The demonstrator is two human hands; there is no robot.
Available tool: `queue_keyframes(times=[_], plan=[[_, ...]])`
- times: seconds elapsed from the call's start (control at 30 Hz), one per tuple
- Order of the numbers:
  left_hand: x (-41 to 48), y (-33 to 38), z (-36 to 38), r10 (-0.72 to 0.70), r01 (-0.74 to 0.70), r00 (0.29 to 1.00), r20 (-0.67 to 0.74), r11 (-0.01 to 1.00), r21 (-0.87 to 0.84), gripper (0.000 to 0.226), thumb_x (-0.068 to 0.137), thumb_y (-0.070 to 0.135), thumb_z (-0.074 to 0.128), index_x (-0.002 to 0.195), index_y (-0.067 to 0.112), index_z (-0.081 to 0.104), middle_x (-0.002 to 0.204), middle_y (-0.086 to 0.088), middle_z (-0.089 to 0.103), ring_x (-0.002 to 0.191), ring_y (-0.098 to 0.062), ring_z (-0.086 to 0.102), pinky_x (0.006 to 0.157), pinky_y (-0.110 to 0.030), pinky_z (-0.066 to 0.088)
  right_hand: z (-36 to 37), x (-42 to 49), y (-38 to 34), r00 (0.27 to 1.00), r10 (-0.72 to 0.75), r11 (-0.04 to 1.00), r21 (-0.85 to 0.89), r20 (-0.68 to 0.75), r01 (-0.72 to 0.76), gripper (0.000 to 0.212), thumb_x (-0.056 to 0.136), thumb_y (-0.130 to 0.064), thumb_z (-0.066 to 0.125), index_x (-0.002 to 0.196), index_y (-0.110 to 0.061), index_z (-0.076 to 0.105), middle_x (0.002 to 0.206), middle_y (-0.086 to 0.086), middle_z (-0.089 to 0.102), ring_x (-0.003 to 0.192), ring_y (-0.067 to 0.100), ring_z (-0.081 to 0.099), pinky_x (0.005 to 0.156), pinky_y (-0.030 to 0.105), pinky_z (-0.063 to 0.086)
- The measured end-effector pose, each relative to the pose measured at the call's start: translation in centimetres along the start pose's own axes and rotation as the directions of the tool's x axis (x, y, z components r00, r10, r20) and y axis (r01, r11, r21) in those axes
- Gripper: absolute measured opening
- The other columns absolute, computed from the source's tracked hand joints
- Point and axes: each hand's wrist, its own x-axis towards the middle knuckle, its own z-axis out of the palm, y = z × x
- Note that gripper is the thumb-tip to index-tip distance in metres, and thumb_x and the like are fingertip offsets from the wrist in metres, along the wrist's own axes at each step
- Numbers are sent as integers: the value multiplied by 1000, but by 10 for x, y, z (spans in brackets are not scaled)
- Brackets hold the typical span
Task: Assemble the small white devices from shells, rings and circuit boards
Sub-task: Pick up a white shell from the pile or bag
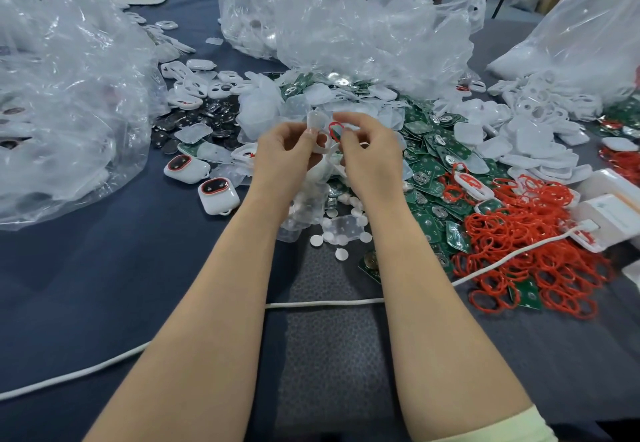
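Ring (334, 129) (red) in right hand (370, 156), shell (322, 146) in left hand (282, 152).

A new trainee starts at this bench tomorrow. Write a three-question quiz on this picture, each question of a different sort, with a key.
1. Multiple choice: what does the right hand pinch?
A) a thin red rubber ring
B) a round white sticker
C) a white cord
2. True or false: the left hand grips a green circuit board.
3. Fill in: the two finished white rounded devices with red-rimmed windows lie to the ___ of the hands.

Key: 1 A. 2 False; it holds a translucent white plastic piece. 3 left.
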Motion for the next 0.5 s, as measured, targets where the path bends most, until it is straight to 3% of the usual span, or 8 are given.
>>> queue_keyframes(times=[0.07,0.17,0.23,0.33,0.5], plan=[[0,0,0,5,-5,1000,6,1000,17,13,97,12,55,88,16,64,85,-3,70,87,-17,69,82,-27,56,0,0,-1,1000,4,1000,8,2,-4,20,93,-9,54,98,-18,70,76,-11,64,58,-1,56,58,17,49],[0,0,1,5,-5,1000,20,1000,25,10,97,12,55,92,12,64,87,-7,70,91,-21,69,85,-31,56,0,-3,-3,1000,17,999,47,8,-18,10,92,-13,58,100,-17,64,73,-2,66,57,12,64,59,28,55],[-1,0,2,4,-5,999,37,1000,20,11,97,12,54,100,5,62,92,-12,70,91,-22,69,85,-31,56,2,-4,-2,1000,-7,1000,3,23,6,12,92,-17,60,104,-21,59,69,1,65,61,19,66,61,33,56],[0,-1,3,21,-23,999,51,999,44,15,98,13,54,105,1,61,98,-18,69,96,-26,69,89,-35,56,4,-5,0,995,-101,986,-131,11,101,13,93,-18,58,104,-18,65,69,0,67,62,15,64,63,32,53],[0,-1,4,11,-11,1000,5,1000,6,10,98,11,53,98,8,62,92,-6,69,88,-14,67,83,-25,56,3,-4,1,985,-148,969,-212,-87,127,11,93,-17,57,96,-13,67,78,5,70,71,20,63,69,38,51]])
